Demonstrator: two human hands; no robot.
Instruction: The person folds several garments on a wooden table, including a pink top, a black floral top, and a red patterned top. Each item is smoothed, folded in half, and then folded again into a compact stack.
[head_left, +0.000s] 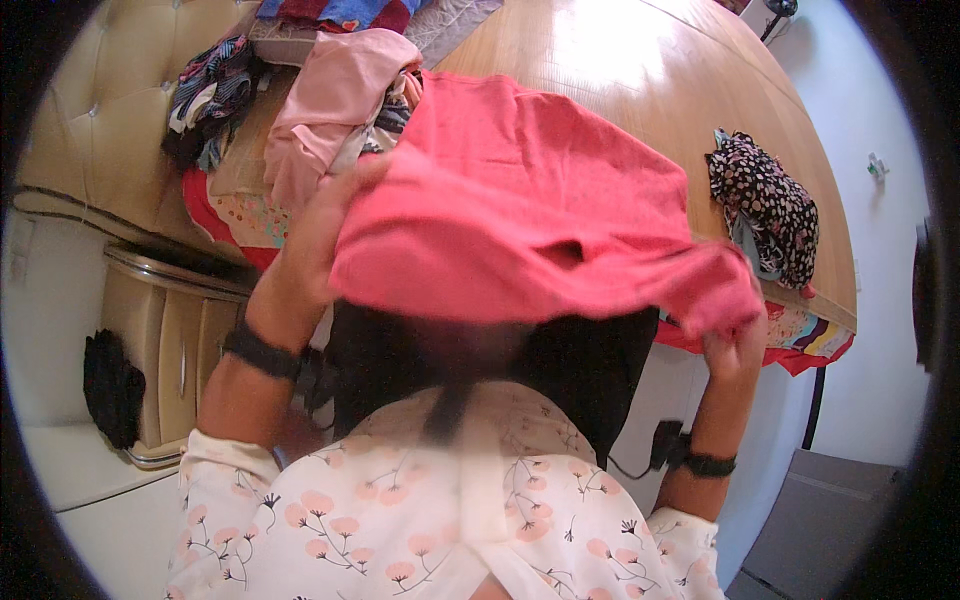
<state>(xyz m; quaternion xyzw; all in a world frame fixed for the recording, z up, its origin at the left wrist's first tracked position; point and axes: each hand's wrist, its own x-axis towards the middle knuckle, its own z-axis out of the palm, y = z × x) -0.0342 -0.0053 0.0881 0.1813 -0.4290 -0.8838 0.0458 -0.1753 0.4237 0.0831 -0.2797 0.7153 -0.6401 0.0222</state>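
Note:
A coral-pink cloth garment (540, 172) is spread between my two hands, its far part lying over the bed mat and its near edge lifted and blurred. My left hand (341, 199) grips its left side, fingers partly behind the fabric. At the right end, my right hand (731, 330) holds a bunched corner, with the cloth covering some of the fingers. Left of the garment lies a pile of clothes topped by a pale pink garment (341, 82). A black dotted garment (772, 202) lies crumpled to the right, beyond my right hand.
The wooden-slat mat (480, 37) covers the bed. Dark patterned clothes (214, 97) lie against the tufted headboard (127, 75). A beige bedside cabinet (176, 360) stands at left, with a black cloth (112, 386) beside it. At lower right is a grey panel (817, 510).

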